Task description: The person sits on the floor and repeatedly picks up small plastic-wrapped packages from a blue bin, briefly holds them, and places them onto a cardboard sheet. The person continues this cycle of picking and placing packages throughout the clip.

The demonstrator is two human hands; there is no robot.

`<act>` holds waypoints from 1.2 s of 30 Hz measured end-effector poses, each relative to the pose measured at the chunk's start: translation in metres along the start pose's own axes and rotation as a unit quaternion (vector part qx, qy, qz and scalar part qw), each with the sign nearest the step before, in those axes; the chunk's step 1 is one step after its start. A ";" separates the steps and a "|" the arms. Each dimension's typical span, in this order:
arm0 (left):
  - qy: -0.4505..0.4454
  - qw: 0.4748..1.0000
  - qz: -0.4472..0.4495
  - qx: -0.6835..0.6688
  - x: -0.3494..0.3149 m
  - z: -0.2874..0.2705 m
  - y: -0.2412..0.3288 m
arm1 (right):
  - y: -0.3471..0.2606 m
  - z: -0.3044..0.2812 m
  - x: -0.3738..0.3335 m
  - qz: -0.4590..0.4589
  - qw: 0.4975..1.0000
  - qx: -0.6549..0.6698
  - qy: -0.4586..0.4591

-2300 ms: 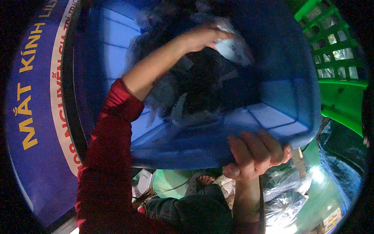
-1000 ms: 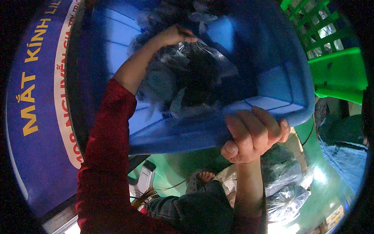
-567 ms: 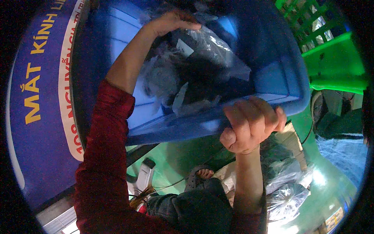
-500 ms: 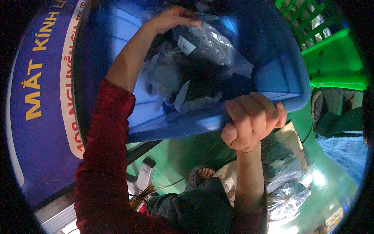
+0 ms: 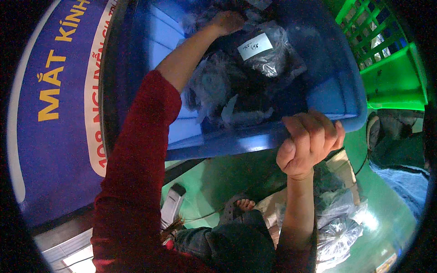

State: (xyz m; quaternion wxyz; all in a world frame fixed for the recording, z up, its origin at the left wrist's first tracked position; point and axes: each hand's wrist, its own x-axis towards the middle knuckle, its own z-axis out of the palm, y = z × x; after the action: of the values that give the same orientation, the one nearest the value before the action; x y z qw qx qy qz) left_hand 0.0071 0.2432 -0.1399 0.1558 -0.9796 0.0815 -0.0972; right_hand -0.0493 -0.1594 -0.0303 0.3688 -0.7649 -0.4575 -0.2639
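A big blue plastic tub holds several clear plastic bags with dark contents. My left hand reaches down into its far part among the bags; shadow and blur hide the fingers, and I cannot tell whether they grip anything. Just right of that hand lies a clear bag bearing a white paper label. Nearer, a crumpled bag rests along the tub's left side. My right hand is closed over the tub's near rim, toward the right corner.
A green plastic crate stands right of the tub. On the left is a purple printed panel. Below lie cardboard and a shiny clear bag on the green floor. Blue denim fabric shows at the right.
My left hand has moved right and come away from the labelled bag, whose label now faces up. My right hand keeps its grip on the rim while the whole view shifts slightly.
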 end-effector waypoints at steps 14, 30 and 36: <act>-0.227 0.950 0.149 -0.155 0.007 -0.054 0.199 | -0.002 0.003 -0.001 -0.022 1.000 -0.005 0.002; -0.091 0.934 0.258 -0.229 0.028 -0.118 0.087 | 0.001 0.006 0.000 -0.031 0.999 0.007 0.031; -0.011 0.977 0.147 -0.156 0.032 -0.174 0.026 | -0.001 0.004 0.002 -0.026 0.999 0.016 0.029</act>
State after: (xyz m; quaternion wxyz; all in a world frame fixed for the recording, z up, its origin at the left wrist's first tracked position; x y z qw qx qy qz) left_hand -0.0032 0.1622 0.0194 0.0143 -0.9701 0.2373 -0.0488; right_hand -0.0487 -0.1550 -0.0304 0.3869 -0.7391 -0.4704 -0.2877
